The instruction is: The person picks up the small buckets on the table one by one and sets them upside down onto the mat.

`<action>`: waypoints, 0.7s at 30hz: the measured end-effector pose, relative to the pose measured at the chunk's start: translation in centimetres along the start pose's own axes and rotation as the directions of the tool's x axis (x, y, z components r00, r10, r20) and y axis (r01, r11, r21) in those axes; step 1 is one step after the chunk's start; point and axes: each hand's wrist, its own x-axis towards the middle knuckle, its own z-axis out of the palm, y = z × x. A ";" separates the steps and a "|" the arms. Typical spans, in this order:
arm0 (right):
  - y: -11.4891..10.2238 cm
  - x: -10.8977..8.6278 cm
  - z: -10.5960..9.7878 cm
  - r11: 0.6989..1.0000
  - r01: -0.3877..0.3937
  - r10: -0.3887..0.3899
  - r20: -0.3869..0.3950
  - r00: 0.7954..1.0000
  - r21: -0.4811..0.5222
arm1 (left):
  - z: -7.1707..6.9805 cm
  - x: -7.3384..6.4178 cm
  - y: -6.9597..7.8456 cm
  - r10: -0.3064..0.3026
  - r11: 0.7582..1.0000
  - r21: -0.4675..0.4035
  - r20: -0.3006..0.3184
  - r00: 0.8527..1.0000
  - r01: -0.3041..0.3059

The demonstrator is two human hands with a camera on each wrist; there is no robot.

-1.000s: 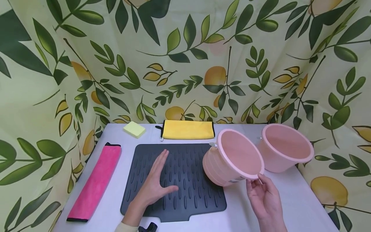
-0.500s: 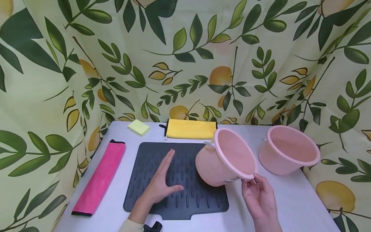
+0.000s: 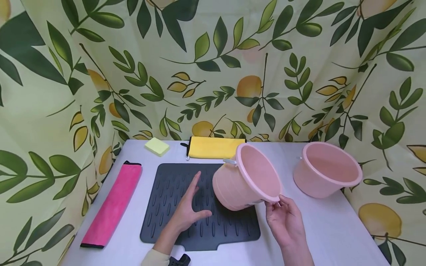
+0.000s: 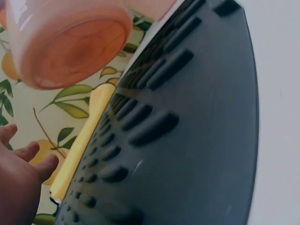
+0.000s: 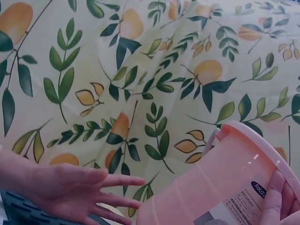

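Observation:
A pink bucket (image 3: 244, 181) hangs tilted over the dark ridged mat (image 3: 166, 221), its mouth toward the right. My right hand (image 3: 287, 223) pinches the bucket's rim at the near right, and in the right wrist view its fingers (image 5: 274, 201) lie against the wall beside a printed label. From the left wrist view, the round base of the bucket (image 4: 70, 51) shows, raised off the mat. To the bucket's left, my left hand (image 3: 186, 212) is spread above the mat, thumb apart from the fingers, holding nothing. A gap separates it from the bucket in the head view.
A second pink bucket (image 3: 326, 171) stands upright at the back right. Along the back edge lie a pale yellow sponge (image 3: 157, 146) and a folded yellow cloth (image 3: 216, 147). A long pink cloth (image 3: 113, 205) lies left of the mat. Patterned fabric (image 3: 213, 74) surrounds the table.
The tilted bucket, with my right hand on its rim, has moved left over the mat toward my left hand. The left hand stays spread and has shifted only slightly.

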 end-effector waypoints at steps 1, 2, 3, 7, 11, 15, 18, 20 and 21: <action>0.1 0.0 0.0 1.000 -0.013 0.013 0.007 1.000 0.017 | 0.1 0.0 -0.1 0.001 1.000 -0.028 -0.007 1.000 -0.001; 0.2 0.0 0.1 0.999 -0.027 0.026 0.017 1.000 0.043 | 0.1 0.1 -0.3 0.001 0.998 -0.060 -0.013 1.000 -0.002; 0.2 0.0 0.1 0.997 -0.036 0.034 0.029 0.999 0.062 | 0.2 0.1 -0.4 0.008 0.996 -0.092 -0.018 1.000 -0.009; 0.6 0.0 0.2 0.988 -0.079 0.071 0.068 0.995 0.134 | 0.7 0.4 -1.0 0.052 0.978 -0.200 -0.030 0.998 -0.057; 1.2 0.0 0.4 0.981 -0.102 0.093 0.057 0.994 0.167 | 0.9 0.7 -1.3 0.068 0.951 -0.298 -0.040 0.997 -0.076; 2.0 0.1 0.7 0.980 -0.116 0.115 0.014 0.993 0.161 | 1.0 0.7 -1.6 0.070 0.924 -0.373 -0.043 0.997 -0.081; 2.5 0.1 0.9 0.983 -0.121 0.124 -0.014 0.992 0.140 | 1.2 0.6 -1.8 0.079 0.907 -0.412 -0.036 0.996 -0.087; 2.7 0.1 1.1 0.984 -0.122 0.128 -0.039 0.991 0.130 | 1.3 0.6 -1.8 0.082 0.899 -0.430 -0.030 0.996 -0.087; 2.8 0.1 1.2 0.984 -0.124 0.131 -0.052 0.990 0.124 | 1.3 0.5 -1.8 0.081 0.894 -0.440 -0.026 0.996 -0.084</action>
